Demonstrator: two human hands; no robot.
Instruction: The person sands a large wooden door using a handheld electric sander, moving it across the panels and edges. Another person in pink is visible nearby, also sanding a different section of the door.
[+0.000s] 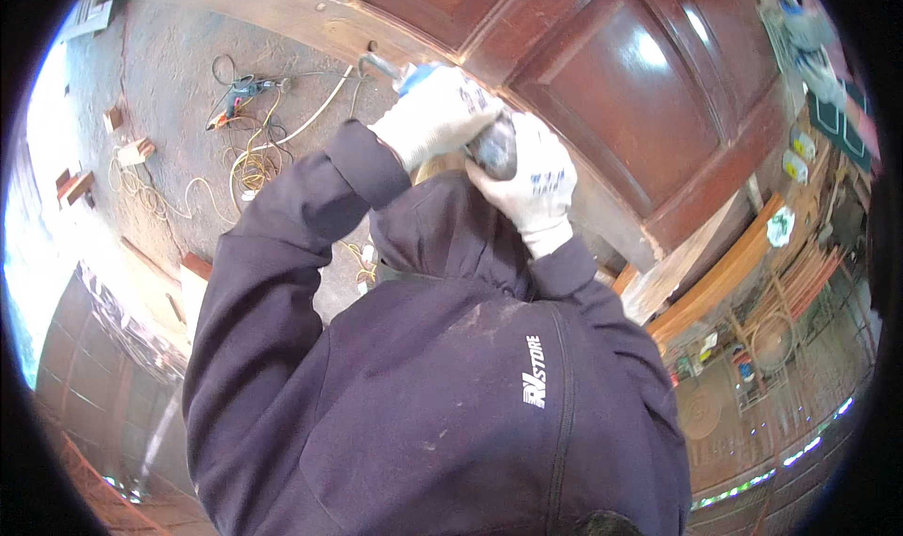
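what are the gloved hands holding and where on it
Both hold a power tool against the wooden door: left hand near its front, right hand around its rear body.

Power tool held against the door's edge

The power tool [489, 141] is gripped between the left hand [437, 113] and right hand [536, 183] at the door [602, 75]; a drill [240, 94] and cables [249, 165] lie on the floor [160, 75] to the left.

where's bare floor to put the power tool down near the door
Bare concrete floor lies between the door's unpainted edge and the tangle of cords, above the wood blocks. It is crowded where the yellow and white cords coil beside the drill. Both gloved hands, left hand and right hand, grip the power tool against the door.
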